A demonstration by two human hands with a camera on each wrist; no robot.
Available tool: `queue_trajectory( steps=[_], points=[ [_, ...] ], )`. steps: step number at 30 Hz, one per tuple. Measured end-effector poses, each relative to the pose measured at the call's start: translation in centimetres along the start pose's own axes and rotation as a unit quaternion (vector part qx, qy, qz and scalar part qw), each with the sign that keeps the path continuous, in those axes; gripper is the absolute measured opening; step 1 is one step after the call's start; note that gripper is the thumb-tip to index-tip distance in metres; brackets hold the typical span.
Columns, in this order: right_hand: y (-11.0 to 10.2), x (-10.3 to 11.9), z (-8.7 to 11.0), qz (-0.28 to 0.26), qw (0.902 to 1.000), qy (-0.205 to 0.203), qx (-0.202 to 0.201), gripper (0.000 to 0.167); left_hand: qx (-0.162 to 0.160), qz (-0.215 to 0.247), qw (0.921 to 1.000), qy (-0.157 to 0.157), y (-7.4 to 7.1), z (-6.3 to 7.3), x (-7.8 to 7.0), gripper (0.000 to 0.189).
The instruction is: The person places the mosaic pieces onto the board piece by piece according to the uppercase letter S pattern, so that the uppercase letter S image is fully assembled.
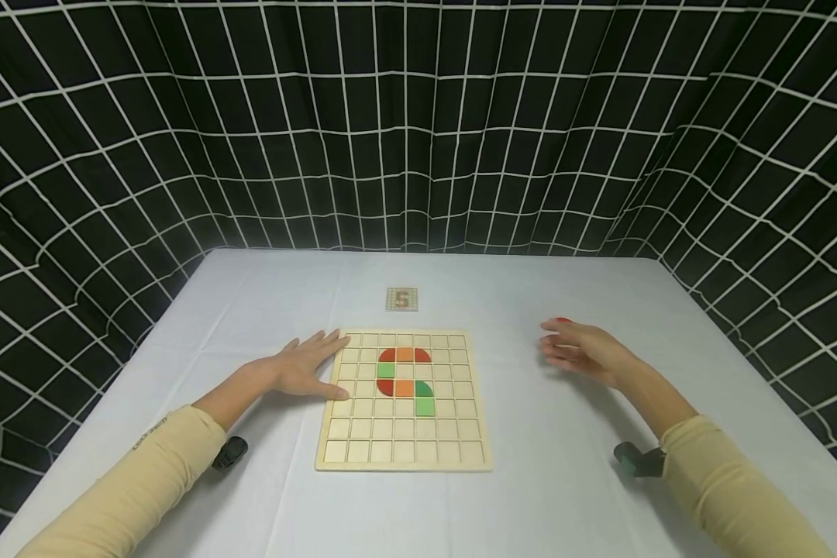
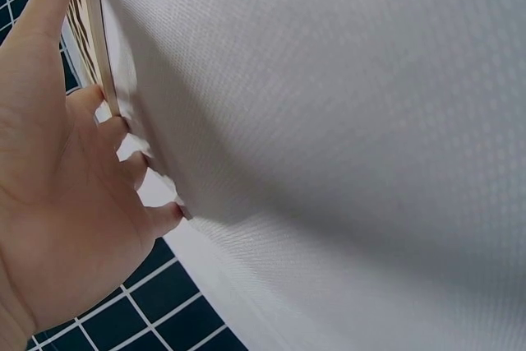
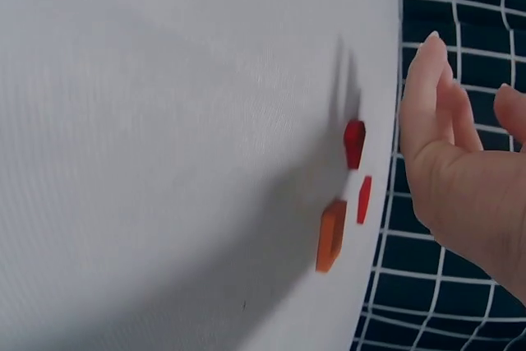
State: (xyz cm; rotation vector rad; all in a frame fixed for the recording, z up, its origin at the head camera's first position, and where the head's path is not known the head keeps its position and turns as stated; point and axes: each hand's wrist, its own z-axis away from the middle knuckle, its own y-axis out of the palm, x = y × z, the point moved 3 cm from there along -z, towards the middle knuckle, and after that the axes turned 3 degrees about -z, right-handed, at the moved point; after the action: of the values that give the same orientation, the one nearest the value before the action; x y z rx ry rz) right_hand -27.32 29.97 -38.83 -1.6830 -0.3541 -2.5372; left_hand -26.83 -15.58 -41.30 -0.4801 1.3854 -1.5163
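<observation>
Resting at the wooden board's (image 1: 394,452) left edge, the left hand (image 1: 300,370) lies with straight, spread fingers, thumb and forefinger at the rim, nothing gripped. Board flat on the white surface (image 1: 544,449), marked in squares. Coloured tiles on it: top row, red rounded tile (image 1: 387,356), orange tile (image 1: 405,354), a second red rounded one; light green tile (image 1: 386,370) below the left end; next row red rounded, orange, dark green rounded tile (image 1: 423,389); another light green under that. Small card (image 1: 401,299) with an S-shaped pattern lies just beyond the board. Right hand (image 1: 586,350) hovers well to the right, fingers loosely bent and parted, no piece seen in them. Near it, in the right wrist view, two red pieces (image 3: 354,145) and an orange piece (image 3: 330,236) on the surface. Black curtain (image 1: 404,159) with white grid lines behind.
</observation>
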Motion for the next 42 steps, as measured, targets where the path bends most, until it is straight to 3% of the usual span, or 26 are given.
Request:
queue_trajectory(
  steps=[3,10,18,26,30,35,37,42],
  points=[
    [-0.6,0.0,-0.1,0.007,1.0,0.0,-0.005,0.039,0.0,0.001,1.0,0.0,0.0,0.1,-0.1,0.105],
    [-1.5,0.0,-0.2,0.042,0.9974,0.025,-0.052,0.065,-0.002,0.002,1.0,0.001,-0.1,0.2,-0.2,0.104],
    [-2.4,-0.3,-0.4,0.076,0.9925,0.035,-0.089,0.067,-0.001,0.004,1.0,0.001,-0.2,0.3,-0.3,0.104],
    [-2.3,-0.5,-0.3,0.139,0.9871,-0.02,-0.077,0.055,-0.003,0.005,1.0,0.004,-0.2,0.2,-0.3,0.104],
    [-2.0,-0.5,-0.4,0.226,0.9693,-0.035,-0.091,0.051,-0.003,0.005,1.0,0.004,-0.2,0.2,-0.3,0.104],
    [-1.8,-0.5,-0.6,0.346,0.9296,-0.043,-0.12,0.046,-0.001,0.004,1.0,0.004,-0.2,0.2,-0.3,0.104],
    [-1.7,-0.5,-0.6,0.371,0.9191,-0.048,-0.125,0.045,0.0,0.002,1.0,0.004,-0.2,0.2,-0.3,0.104],
    [-1.4,-0.6,-0.7,0.392,0.9098,-0.055,-0.125,0.043,-0.001,0.001,1.0,0.002,-0.2,0.2,-0.3,0.104]
  ],
)
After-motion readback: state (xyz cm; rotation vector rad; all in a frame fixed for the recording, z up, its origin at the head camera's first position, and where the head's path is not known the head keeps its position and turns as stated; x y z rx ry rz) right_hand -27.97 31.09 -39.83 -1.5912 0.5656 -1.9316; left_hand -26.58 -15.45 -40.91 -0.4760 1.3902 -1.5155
